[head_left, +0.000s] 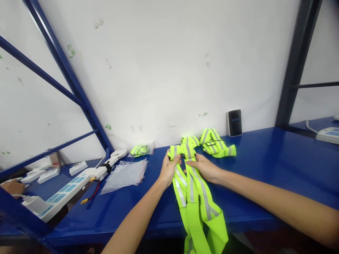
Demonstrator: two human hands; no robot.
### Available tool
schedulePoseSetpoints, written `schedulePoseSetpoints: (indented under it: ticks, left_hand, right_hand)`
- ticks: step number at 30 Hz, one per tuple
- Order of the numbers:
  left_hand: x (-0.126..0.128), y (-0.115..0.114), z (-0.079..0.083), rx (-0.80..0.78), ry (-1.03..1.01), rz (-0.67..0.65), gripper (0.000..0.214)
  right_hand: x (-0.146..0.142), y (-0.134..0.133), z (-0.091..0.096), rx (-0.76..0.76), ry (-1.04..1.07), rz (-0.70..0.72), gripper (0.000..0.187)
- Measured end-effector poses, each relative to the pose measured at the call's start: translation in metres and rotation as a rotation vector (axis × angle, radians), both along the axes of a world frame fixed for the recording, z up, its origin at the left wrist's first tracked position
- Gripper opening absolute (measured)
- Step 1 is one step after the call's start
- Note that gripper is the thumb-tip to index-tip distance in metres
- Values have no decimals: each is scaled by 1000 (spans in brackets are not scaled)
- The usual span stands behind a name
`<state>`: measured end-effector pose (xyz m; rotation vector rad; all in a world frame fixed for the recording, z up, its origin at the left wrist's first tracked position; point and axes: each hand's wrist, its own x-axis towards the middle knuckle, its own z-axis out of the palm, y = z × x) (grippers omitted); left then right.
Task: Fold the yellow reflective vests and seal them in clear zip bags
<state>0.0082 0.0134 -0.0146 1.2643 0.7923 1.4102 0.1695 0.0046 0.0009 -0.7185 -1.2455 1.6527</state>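
Note:
A neon-yellow reflective harness (194, 190) with silver stripes is held up between my hands, its long straps dropping past the front edge of the table. My left hand (169, 167) pinches the upper straps on the left side. On the right side, my right hand (202, 166) grips the straps with the thumb laid across them. Just behind it on the table lie a folded yellow strap bundle (191, 140) and another bundle with a black buckle (214, 143). A clear bag (140, 150) with yellow reflective straps inside rests near the wall.
Clear zip bags (125, 174) lie flat on the blue table (254, 165). To the left are a white power strip (66, 190), a small fan (119, 153) and a red-black cable (93, 194) with yellow connectors. A black-faced device (235, 122) leans by the wall. Another person's hand (13, 187) shows far left.

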Motion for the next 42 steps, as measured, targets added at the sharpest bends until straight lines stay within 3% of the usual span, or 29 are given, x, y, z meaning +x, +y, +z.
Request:
schedulePoseSetpoints:
  ticks: [5,10,12,18,26,33,39,42]
  left_hand:
    - [1,0,0,-35,-47,13,41]
    - [0,2,-6,-14,-25,-30,42]
    - [-1,2,-7,-22,9,-47,42]
    - [-6,6,-6,86,14,-6,38]
    - [-9,8,-4,118,16,-27,36]
    - [-8,8,-3,158,42,15,36]
    - [-13,13,-3,264,162,43,31]
    - [-13,11,-1,359,293,55,27]
  right_hand:
    - [0,0,-2,35,-76,-35,34]
    - [-2,1,-16,74,36,-77,78]
    - [-2,-1,-15,69,60,-60,87]
    - [7,-3,-1,163,-76,-28,62]
    - [10,8,-8,82,-79,-36,87]
    - [17,7,2,133,-180,31,87]
    - [18,6,14,-66,62,202,56]
    - [19,12,10,-104,87,177,42]
